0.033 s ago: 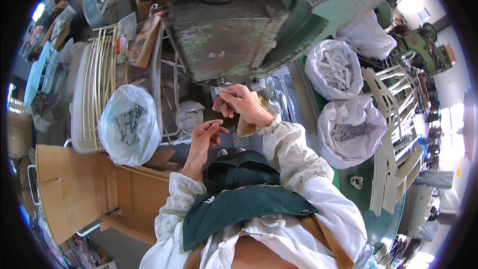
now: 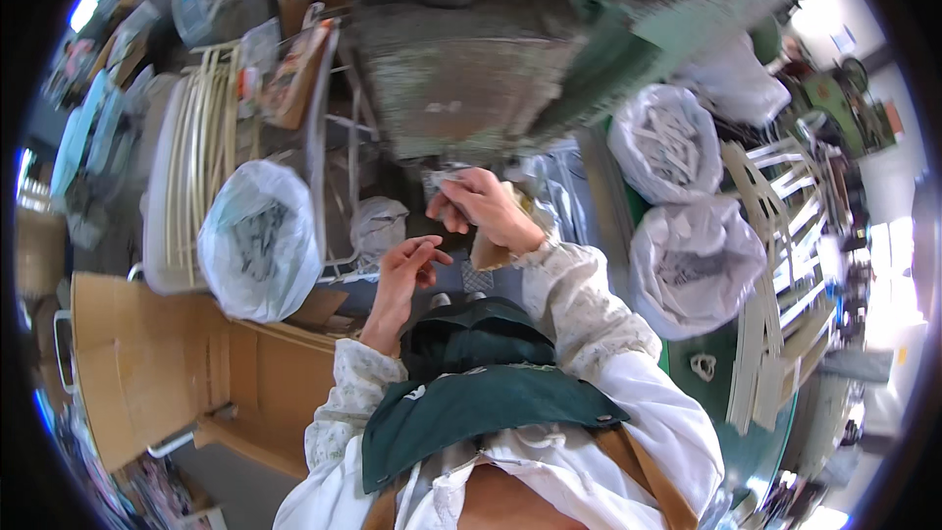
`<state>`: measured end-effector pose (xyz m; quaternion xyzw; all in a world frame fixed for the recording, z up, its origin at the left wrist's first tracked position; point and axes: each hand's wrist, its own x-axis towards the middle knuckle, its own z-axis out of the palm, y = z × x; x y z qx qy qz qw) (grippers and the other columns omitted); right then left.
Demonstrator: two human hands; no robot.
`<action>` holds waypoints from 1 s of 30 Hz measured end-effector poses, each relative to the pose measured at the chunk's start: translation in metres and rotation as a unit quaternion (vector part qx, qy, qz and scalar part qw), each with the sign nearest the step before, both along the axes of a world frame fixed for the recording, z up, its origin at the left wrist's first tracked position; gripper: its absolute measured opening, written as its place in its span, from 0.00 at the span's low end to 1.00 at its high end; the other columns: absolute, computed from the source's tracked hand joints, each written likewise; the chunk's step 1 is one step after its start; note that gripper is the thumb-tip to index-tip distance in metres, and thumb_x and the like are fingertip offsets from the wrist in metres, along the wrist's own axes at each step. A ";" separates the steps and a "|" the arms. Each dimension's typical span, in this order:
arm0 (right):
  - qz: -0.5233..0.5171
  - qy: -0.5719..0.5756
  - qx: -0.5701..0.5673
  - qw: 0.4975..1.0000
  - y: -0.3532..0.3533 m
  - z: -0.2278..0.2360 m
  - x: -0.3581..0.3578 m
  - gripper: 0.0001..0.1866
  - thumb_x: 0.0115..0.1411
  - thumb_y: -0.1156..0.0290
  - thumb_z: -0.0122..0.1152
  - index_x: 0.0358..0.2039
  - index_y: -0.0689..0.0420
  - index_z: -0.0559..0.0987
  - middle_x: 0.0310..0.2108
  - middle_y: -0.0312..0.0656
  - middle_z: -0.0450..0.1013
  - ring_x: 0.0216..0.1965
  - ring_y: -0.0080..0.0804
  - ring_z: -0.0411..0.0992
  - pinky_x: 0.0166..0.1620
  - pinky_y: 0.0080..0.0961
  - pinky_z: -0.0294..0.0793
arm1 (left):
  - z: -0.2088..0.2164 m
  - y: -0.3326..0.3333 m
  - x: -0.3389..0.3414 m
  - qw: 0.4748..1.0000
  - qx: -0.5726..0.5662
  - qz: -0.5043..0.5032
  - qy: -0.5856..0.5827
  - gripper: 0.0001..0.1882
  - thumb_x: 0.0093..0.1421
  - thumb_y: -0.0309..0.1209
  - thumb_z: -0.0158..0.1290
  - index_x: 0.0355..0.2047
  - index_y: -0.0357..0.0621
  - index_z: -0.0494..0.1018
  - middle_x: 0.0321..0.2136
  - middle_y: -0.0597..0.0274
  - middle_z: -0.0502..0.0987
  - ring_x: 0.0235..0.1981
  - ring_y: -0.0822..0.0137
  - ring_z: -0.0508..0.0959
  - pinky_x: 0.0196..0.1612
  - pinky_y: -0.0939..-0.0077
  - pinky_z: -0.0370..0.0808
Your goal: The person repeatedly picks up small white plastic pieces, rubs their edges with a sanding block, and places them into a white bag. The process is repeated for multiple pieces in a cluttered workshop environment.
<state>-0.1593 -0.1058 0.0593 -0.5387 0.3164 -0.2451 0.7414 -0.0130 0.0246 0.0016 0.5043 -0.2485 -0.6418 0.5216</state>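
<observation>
The right hand is hovering by the worn green machine straight ahead; I cannot tell whether its bent fingers are grasping anything. The left hand is hanging nearby, fingers loosely curled and released, while a white bag is standing farther left.

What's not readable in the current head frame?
All in the head view:
Right hand: whether it grips anything; its own fingers and blur obscure the fingertips.
Left hand: palm hidden by its curled fingers.
Green machine: upper part cut off by the top edge; surface markings blurred.
Grey pieces in the white bag on the left: count unclear, lower ones hidden by those on top.
</observation>
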 end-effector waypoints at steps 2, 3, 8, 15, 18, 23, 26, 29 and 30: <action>-0.008 -0.031 0.072 0.997 0.002 -0.008 0.002 0.16 0.66 0.70 0.45 0.30 0.68 0.76 0.28 0.44 0.76 0.25 0.27 0.72 0.30 0.22 0.73 | -0.001 0.009 0.008 0.999 0.001 0.047 -0.011 0.13 0.64 0.33 0.50 0.44 0.38 0.74 0.30 0.58 0.80 0.20 0.78 0.70 0.22 0.87 0.63; -0.031 -0.053 0.134 0.989 0.001 -0.011 0.001 0.15 0.66 0.69 0.46 0.31 0.68 0.76 0.28 0.45 0.76 0.27 0.30 0.74 0.32 0.24 0.75 | 0.005 0.015 0.018 0.994 -0.003 0.095 -0.049 0.11 0.62 0.30 0.51 0.42 0.37 0.75 0.29 0.60 0.80 0.20 0.78 0.69 0.23 0.85 0.65; -0.166 0.283 -0.186 0.926 -0.104 -0.163 -0.037 0.11 0.63 0.72 0.50 0.34 0.66 0.78 0.32 0.44 0.76 0.36 0.35 0.76 0.35 0.28 0.76 | -0.055 0.028 0.227 0.821 -0.044 0.315 -0.474 0.10 0.57 0.28 0.55 0.38 0.37 0.76 0.28 0.57 0.79 0.22 0.67 0.74 0.28 0.76 0.71; -0.122 0.472 -0.329 0.809 -0.146 -0.185 -0.004 0.09 0.62 0.74 0.52 0.33 0.66 0.78 0.31 0.43 0.76 0.34 0.33 0.75 0.34 0.27 0.76 | -0.228 -0.023 0.330 0.644 0.165 0.171 -0.727 0.28 0.49 0.40 0.58 0.45 0.33 0.66 0.47 0.36 0.66 0.45 0.40 0.72 0.45 0.52 0.72; -0.104 0.452 -0.324 0.824 -0.150 -0.183 0.027 0.09 0.61 0.74 0.52 0.33 0.66 0.78 0.30 0.43 0.76 0.33 0.32 0.75 0.34 0.26 0.76 | -0.276 -0.013 0.361 0.579 0.280 0.111 -0.757 0.30 0.52 0.41 0.54 0.49 0.31 0.62 0.52 0.33 0.60 0.41 0.38 0.74 0.43 0.47 0.73; -0.140 0.437 -0.300 0.836 -0.161 -0.177 -0.001 0.08 0.60 0.75 0.54 0.32 0.66 0.79 0.30 0.42 0.76 0.32 0.30 0.75 0.33 0.25 0.75 | -0.253 -0.057 0.329 0.436 0.223 -0.199 -0.849 0.13 0.55 0.31 0.49 0.35 0.34 0.75 0.39 0.41 0.75 0.33 0.45 0.78 0.38 0.53 0.77; -0.168 0.363 -0.273 0.875 -0.147 -0.165 -0.006 0.07 0.60 0.75 0.54 0.31 0.66 0.79 0.29 0.42 0.76 0.31 0.29 0.75 0.33 0.25 0.75 | -0.227 -0.038 0.338 0.605 0.174 -0.079 -0.773 0.10 0.55 0.27 0.48 0.31 0.36 0.77 0.35 0.43 0.77 0.33 0.50 0.79 0.37 0.58 0.76; -0.197 0.232 -0.210 0.929 -0.115 -0.136 -0.014 0.07 0.59 0.76 0.55 0.31 0.66 0.79 0.29 0.42 0.76 0.31 0.28 0.75 0.33 0.24 0.75 | -0.201 0.007 0.357 0.565 0.120 -0.083 -0.812 0.10 0.56 0.30 0.49 0.28 0.38 0.78 0.31 0.45 0.77 0.31 0.46 0.78 0.35 0.54 0.74; -0.195 0.178 -0.181 0.948 -0.106 -0.124 -0.015 0.06 0.59 0.76 0.55 0.31 0.66 0.79 0.29 0.42 0.76 0.30 0.28 0.75 0.33 0.24 0.75 | -0.190 0.022 0.361 0.577 0.107 -0.056 -0.808 0.11 0.56 0.32 0.50 0.26 0.39 0.77 0.29 0.45 0.76 0.31 0.45 0.77 0.33 0.52 0.72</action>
